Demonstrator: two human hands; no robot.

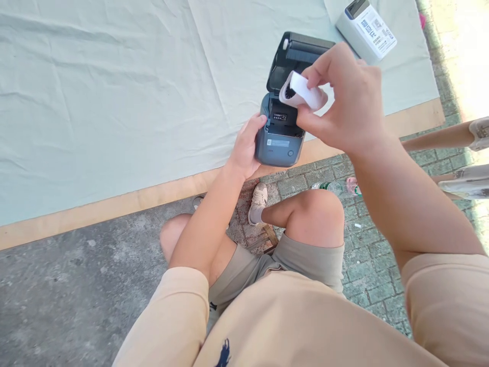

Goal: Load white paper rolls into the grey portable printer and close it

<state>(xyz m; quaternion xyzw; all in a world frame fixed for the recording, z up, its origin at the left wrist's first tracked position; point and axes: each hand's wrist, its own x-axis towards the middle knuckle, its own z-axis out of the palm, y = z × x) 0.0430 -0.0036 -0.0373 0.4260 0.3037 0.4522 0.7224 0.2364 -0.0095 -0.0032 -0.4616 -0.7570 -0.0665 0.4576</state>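
Note:
My left hand [247, 142] grips the left side of a dark blue-grey label printer [280, 150], thumb on its upper edge. The printer's lid [280, 61] stands raised, and its inner bay shows a small printed sticker. Just above the bay, my right hand [344, 97] pinches a roll of white label paper [305, 94] between thumb and fingers. The roll's dark core faces left, and a loose end of paper curls over it. Part of the lid and the bay's right side are hidden behind my right hand and the roll.
A pale cloth [153, 92] covers the table, whose wooden edge [153, 201] runs below it. At the far right sits a white box [369, 33] with a printed label. Plastic bottles [328, 188] lie on the paving by my knee. Another person's limbs [439, 137] show at right.

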